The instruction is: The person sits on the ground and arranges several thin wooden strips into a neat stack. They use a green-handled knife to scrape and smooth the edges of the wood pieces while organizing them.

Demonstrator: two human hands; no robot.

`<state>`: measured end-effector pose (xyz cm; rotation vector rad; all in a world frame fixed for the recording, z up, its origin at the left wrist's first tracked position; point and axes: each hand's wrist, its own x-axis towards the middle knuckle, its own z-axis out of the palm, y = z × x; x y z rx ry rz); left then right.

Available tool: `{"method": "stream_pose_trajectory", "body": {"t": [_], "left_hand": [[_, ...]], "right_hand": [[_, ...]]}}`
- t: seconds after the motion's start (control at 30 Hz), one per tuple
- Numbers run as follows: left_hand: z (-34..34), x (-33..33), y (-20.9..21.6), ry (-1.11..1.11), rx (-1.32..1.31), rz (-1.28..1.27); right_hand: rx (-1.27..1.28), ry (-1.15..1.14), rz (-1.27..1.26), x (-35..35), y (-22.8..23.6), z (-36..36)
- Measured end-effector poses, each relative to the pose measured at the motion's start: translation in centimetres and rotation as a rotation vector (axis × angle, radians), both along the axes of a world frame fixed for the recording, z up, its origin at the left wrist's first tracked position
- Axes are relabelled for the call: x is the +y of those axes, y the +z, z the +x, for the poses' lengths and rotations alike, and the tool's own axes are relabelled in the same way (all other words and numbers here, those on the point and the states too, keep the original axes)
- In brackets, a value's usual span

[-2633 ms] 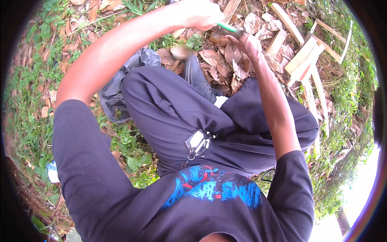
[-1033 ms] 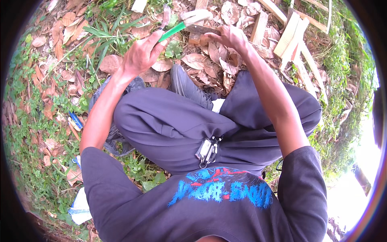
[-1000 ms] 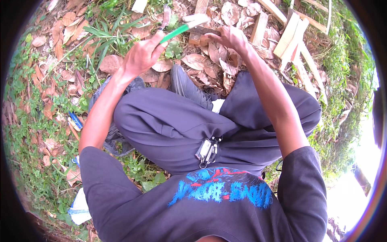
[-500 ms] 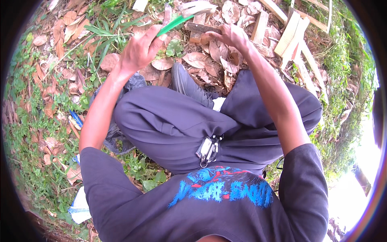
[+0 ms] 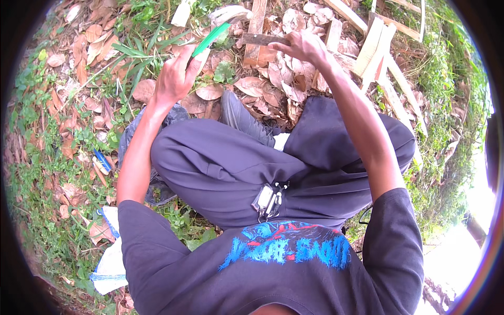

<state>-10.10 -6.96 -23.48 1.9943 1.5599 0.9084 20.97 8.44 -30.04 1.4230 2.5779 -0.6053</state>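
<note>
My left hand [image 5: 176, 76] is closed round the green handle of a hammer [image 5: 211, 39], whose pale, curved head is blurred and points away from me. To the right, my right hand [image 5: 307, 46] grips one end of a dark brown flat strip [image 5: 262, 39]; whether it is wood or rusty metal I cannot tell. The strip's free end points left and crosses in front of a piece of wood [image 5: 257, 20]. I cannot tell whether they touch. A gap separates the hammer head from the strip.
Dry leaves [image 5: 252, 86] and grass cover the ground. Several wood sticks [image 5: 375, 47] lie at the far right. A dark plastic bag [image 5: 160, 189] is beside my left leg, with a blue object [image 5: 102, 161] and a white-and-blue sack [image 5: 113, 262] further left. My shoe [image 5: 239, 113] is below the strip.
My left hand has drawn the hammer left, away from the strip, uncovering more of the wood behind. My right hand keeps its hold on the strip, and the whole view has shifted slightly.
</note>
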Motion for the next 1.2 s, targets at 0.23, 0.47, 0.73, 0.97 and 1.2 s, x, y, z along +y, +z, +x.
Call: {"method": "stream_pose_trajectory", "body": {"t": [0.23, 0.47, 0.73, 0.97, 1.2], "left_hand": [[-0.2, -0.3, -1.3, -0.036, 0.075, -0.009], [0.4, 0.5, -2.5, -0.149, 0.165, 0.011], [2.2, 1.1, -0.9, -0.198, 0.332, 0.016], [2.3, 1.3, 1.4, -0.185, 0.38, -0.014], [2.1, 1.7, 0.9, -0.169, 0.397, -0.171]], "right_hand": [[-0.073, 0.014, -0.01, -1.1, -1.9, -0.2], [0.058, 0.066, 0.204, -1.5, -4.0, 0.6], [0.12, 0.073, 0.278, -1.3, -5.0, 0.8], [0.094, 0.1, 0.277, -1.2, -4.8, 0.9], [0.044, 0.117, 0.24, -1.2, -4.8, 0.7]]}}
